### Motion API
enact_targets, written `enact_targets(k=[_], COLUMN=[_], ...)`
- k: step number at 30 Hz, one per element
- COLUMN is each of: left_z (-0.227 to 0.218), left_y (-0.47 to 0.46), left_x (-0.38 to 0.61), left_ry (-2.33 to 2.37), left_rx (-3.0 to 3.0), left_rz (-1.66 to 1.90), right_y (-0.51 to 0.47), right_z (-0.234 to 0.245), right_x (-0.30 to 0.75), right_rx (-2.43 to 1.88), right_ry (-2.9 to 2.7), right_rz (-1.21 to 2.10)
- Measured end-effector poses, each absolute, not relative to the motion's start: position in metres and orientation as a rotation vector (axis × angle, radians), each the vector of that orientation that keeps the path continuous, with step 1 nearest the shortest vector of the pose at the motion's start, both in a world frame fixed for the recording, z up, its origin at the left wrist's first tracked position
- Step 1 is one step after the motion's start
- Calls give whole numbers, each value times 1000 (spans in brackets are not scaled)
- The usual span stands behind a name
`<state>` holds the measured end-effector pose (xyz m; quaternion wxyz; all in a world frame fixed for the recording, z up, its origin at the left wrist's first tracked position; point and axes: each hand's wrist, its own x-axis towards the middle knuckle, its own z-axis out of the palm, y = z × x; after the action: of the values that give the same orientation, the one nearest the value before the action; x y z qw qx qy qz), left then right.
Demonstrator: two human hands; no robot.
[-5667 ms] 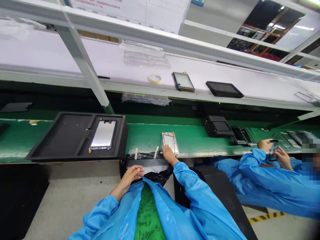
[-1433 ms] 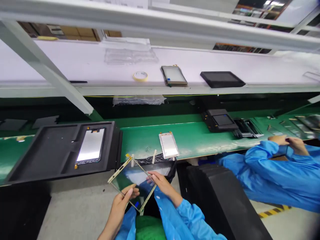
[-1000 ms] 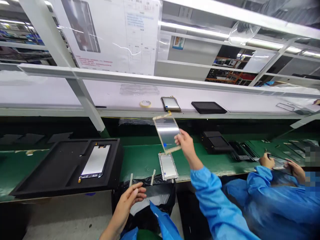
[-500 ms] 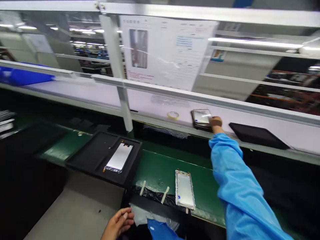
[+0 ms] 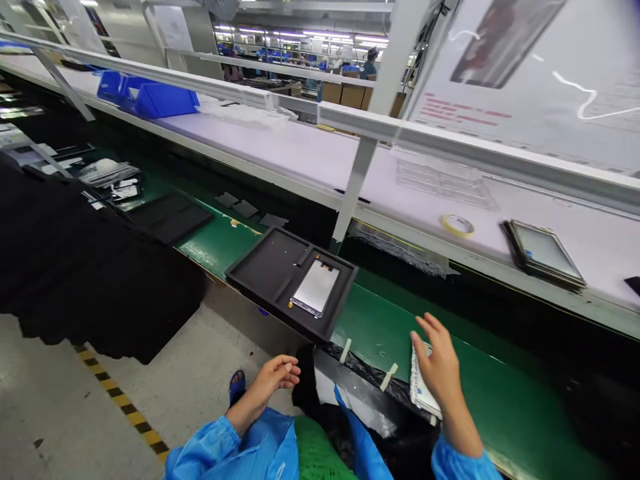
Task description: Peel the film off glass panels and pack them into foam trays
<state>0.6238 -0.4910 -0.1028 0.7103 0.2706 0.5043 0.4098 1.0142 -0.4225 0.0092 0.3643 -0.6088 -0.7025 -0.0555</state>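
Note:
My right hand (image 5: pixel 441 360) is in the air over the green bench, its fingers spread and nothing in them. Below and partly behind it lies a flat white panel (image 5: pixel 419 385) with a silvery edge, mostly covered by the hand. My left hand (image 5: pixel 276 379) hangs in front of the bench edge, fingers loosely bent, with no object visible in it. Beyond the left hand a black foam tray (image 5: pixel 265 277) holds a screen panel (image 5: pixel 316 288) with a bright silver face. A stack of framed panels (image 5: pixel 545 250) rests on the white shelf at the right.
A roll of tape (image 5: pixel 457 225) lies on the white shelf (image 5: pixel 300 150). Blue bins (image 5: pixel 165 100) stand farther left on it. A metal post (image 5: pixel 356 187) rises behind the tray. Black cloth (image 5: pixel 100 267) drapes the left side; tape strips (image 5: pixel 389 377) stick to the bench edge.
My right hand has left the panel stack on the shelf and come back over the bench, empty. The view has swung left. My left hand stays low in front of the bench.

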Motion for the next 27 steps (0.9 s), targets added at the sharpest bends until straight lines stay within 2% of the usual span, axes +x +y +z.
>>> enact_targets(k=[2,5,13,21,24,27], left_z=[-109,-117,-117,-143,-150,-158], left_y=[-480,-462,-420,-322,-258,-179], left_x=[575,487,281,206,192,181], left_ry=[1107,1120,1255,1252,1257,1299], left_rx=[619,630,559,497,491,496], left_rz=[895,881,1046,1176,1174,1185], right_y=[-439,-434,-299,-89,-1,78], right_z=[-25,-46,-12,42,37,10], right_x=[951,867,691,548,501,465], right_rx=[-1647,-1717,-1622,-1764,-1938,-2031], right_ry=[-1775,-1719,-1955,-2482,-2596,-2638], right_rz=[11,137,256,207,260,287])
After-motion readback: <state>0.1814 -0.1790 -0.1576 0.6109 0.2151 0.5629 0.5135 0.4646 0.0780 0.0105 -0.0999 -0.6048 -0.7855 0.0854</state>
